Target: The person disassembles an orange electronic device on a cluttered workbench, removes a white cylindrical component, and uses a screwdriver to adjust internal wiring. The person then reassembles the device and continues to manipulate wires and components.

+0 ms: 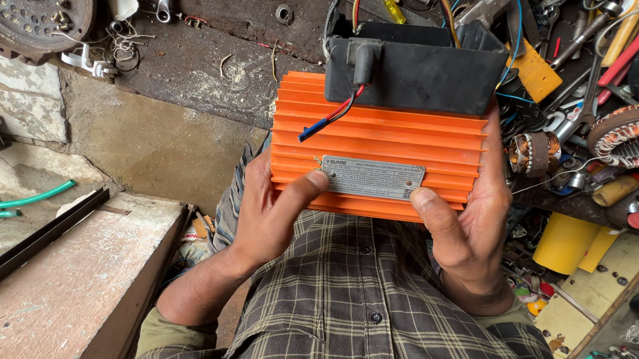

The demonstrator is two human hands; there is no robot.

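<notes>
Two hands grip one orange finned motor housing above the lap, over a plaid shirt. Left hand clamps the left edge, thumb touching the grey nameplate. Right hand clamps the right edge, thumb beside the plate. Black terminal box sits on the housing's far end, red and blue wires emerging. Tool clutter lies right.
</notes>
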